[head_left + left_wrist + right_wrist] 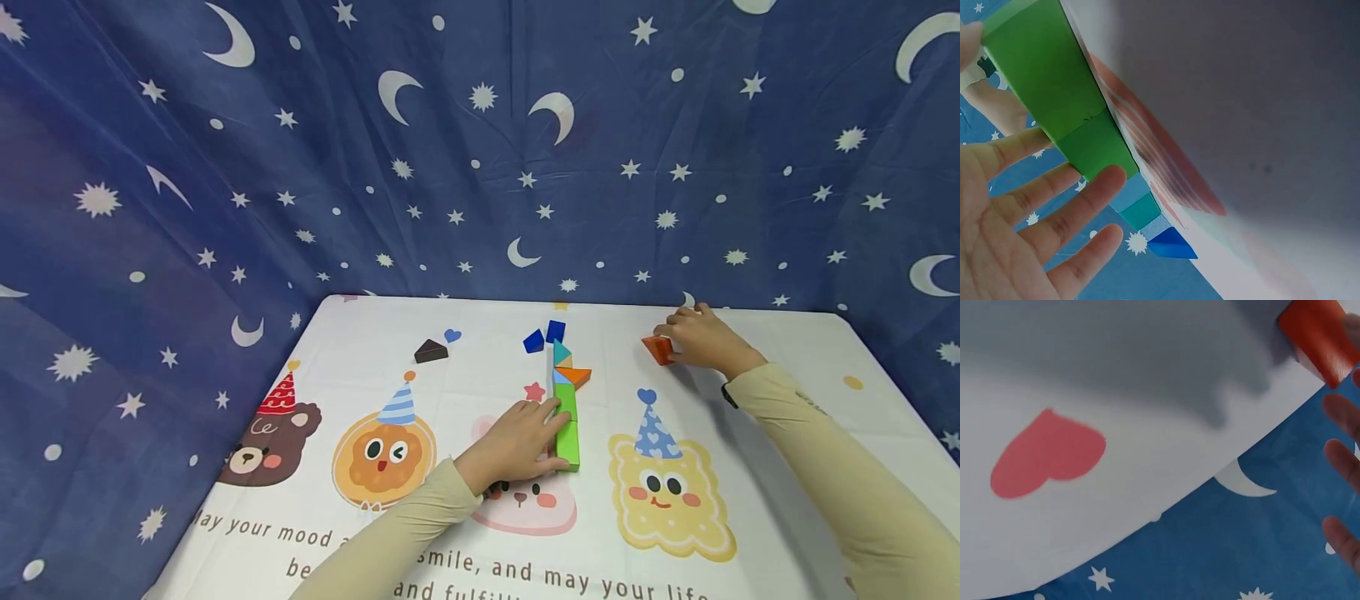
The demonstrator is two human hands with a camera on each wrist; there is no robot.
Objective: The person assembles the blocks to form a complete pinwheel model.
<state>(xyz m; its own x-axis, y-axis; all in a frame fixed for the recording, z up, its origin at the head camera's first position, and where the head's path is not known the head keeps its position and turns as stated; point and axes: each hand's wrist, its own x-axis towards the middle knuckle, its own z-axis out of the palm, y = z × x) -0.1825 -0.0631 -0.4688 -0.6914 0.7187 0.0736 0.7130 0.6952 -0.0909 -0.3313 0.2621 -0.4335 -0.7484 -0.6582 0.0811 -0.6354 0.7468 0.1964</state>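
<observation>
Two green blocks [567, 443] lie end to end in a row on the table. Along their left side rests my left hand [513, 442], its fingers spread and fairly straight, with the thumb at the near end. Beyond the green blocks, the row continues with a light blue triangle [560, 378], an orange triangular block [579, 377] pointing right, a small tan piece [566, 362] and a teal triangle [561, 353]. At the far right, my right hand [708, 343] pinches a red-orange block [1317, 339] between thumb and index finger, close over the cloth; the other fingers stand apart.
Two dark blue blocks [533, 342] sit near the row's far end. A dark brown wedge-shaped block [431, 352] lies farther left. The white printed tablecloth [465, 375] ends at a blue star-and-moon curtain [480, 217] behind.
</observation>
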